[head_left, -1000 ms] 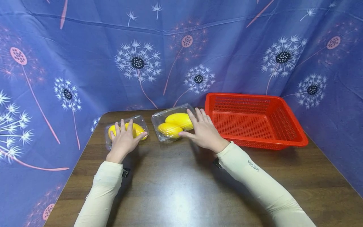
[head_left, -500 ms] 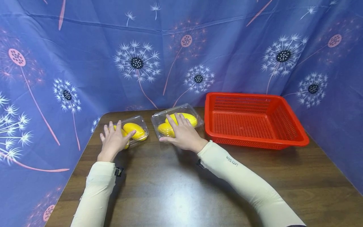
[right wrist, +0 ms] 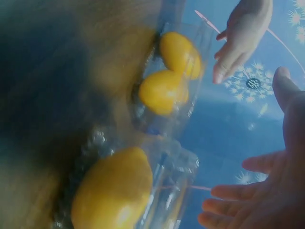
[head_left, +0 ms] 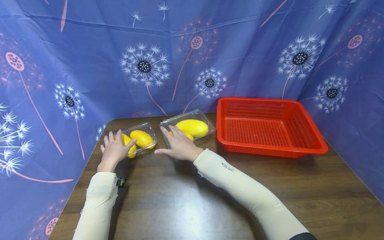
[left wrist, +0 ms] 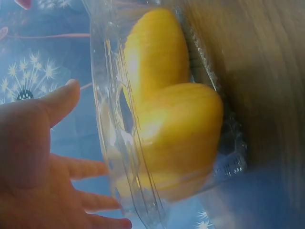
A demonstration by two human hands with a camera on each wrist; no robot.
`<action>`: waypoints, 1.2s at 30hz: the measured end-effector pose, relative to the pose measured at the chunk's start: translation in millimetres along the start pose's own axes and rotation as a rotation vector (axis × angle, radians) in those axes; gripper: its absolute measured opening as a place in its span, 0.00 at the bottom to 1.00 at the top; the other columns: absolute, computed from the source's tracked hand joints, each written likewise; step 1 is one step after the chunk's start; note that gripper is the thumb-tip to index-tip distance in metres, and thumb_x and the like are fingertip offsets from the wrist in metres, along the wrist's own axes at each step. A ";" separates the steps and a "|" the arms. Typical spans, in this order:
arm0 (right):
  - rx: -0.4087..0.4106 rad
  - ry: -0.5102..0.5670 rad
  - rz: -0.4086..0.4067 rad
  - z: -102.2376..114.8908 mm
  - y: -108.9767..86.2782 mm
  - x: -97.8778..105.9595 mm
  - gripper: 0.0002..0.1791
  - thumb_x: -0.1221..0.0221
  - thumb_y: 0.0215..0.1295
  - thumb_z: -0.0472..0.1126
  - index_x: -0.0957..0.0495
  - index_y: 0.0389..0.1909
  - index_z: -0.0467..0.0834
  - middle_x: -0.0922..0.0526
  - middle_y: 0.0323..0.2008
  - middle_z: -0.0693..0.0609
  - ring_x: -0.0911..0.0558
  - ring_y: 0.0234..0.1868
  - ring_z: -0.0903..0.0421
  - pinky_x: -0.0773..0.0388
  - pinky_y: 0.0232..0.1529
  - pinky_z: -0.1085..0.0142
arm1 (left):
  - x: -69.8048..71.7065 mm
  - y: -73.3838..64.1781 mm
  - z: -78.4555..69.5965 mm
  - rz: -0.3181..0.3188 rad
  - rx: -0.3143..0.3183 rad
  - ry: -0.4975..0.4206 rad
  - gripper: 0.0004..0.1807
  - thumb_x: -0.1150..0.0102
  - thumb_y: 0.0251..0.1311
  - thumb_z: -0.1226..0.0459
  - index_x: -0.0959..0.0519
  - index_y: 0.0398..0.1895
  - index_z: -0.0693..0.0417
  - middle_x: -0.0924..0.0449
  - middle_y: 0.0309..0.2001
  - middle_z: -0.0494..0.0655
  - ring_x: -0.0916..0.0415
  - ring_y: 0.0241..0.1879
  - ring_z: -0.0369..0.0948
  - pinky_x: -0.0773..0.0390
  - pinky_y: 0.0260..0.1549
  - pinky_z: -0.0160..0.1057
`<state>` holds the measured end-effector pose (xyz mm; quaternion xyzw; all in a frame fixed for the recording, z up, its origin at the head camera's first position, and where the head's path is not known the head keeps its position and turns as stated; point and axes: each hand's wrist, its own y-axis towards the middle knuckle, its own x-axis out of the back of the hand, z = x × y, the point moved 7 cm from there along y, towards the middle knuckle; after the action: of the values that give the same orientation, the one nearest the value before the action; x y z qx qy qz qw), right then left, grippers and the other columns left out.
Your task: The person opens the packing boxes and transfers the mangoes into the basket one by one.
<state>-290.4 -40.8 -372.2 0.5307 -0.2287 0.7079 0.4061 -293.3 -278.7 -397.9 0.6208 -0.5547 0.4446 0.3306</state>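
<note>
Two clear plastic boxes stand near the back of the table, each with two yellow mangoes inside. Over the left side of the left box (head_left: 146, 126) is my left hand (head_left: 113, 151), fingers spread; it partly covers one mango (head_left: 131, 151) and leaves the other mango (head_left: 142, 138) in sight. In the left wrist view, that hand's straight fingers lie beside the box wall (left wrist: 102, 114). My right hand (head_left: 181, 146) hovers with spread fingers over the left front part of the right box (head_left: 192, 115). Its large mango (head_left: 193, 128) shows; the smaller one is mostly hidden.
A red perforated plastic basket (head_left: 271, 150) stands right of the boxes, with nothing visible in it. The brown wooden table (head_left: 168, 193) is bounded by a blue dandelion-print cloth (head_left: 99, 60) behind and at the sides.
My right hand has swept left from the right end of the right box to its left end. My left hand has shifted left and slightly towards me. Boxes and basket have stayed put.
</note>
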 end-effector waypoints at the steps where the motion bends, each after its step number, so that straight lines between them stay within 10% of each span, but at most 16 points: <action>1: 0.004 0.006 0.005 2.8 2.4 -2.0 0.53 0.47 0.58 0.74 0.52 0.77 0.50 0.46 0.75 0.38 0.46 0.76 0.40 0.45 0.75 0.48 | 0.9 0.1 1.6 -0.001 0.003 -0.001 0.55 0.59 0.63 0.32 0.60 0.76 0.63 0.71 0.73 0.76 0.74 0.72 0.73 0.65 0.65 0.76; 24: 0.103 0.051 0.074 55.9 41.6 -33.7 0.48 0.46 0.62 0.68 0.49 0.76 0.48 0.45 0.74 0.37 0.41 0.75 0.42 0.34 0.70 0.50 | 8.4 5.1 32.9 0.020 0.059 -0.097 0.55 0.60 0.65 0.34 0.66 0.75 0.67 0.67 0.73 0.78 0.66 0.71 0.73 0.56 0.66 0.73; 36: -0.043 -0.041 0.050 60.7 52.4 -56.4 0.48 0.43 0.61 0.67 0.46 0.75 0.46 0.49 0.73 0.30 0.37 0.72 0.38 0.32 0.69 0.55 | -1.3 8.4 40.7 0.068 0.081 -0.156 0.58 0.61 0.65 0.34 0.72 0.74 0.70 0.65 0.72 0.79 0.61 0.71 0.73 0.52 0.68 0.69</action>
<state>-292.9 -135.1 -399.2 0.5306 -0.2652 0.7018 0.3946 -294.1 -316.4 -415.4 0.6472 -0.5812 0.4279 0.2454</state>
